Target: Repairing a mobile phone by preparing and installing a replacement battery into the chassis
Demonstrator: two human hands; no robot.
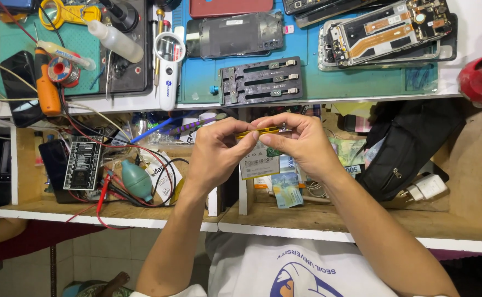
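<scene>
Phone repair workshop: along the bench's far edge a blue work mat carries 2 opened phones w/ boards exposed, plus a metal board-holder jig. At the far-left corner sit a solder spool, solvent bottle & magnifier. 2 open drawers at the near edge hold wires, a green dust blower & a black circuit module.

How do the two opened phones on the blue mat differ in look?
The middle phone has its inside mostly covered by a dark grey plate; the right phone shows orange strips and bare parts. The middle phone lies nearly straight, the right phone tilted. Both lie open on the blue mat.
</scene>
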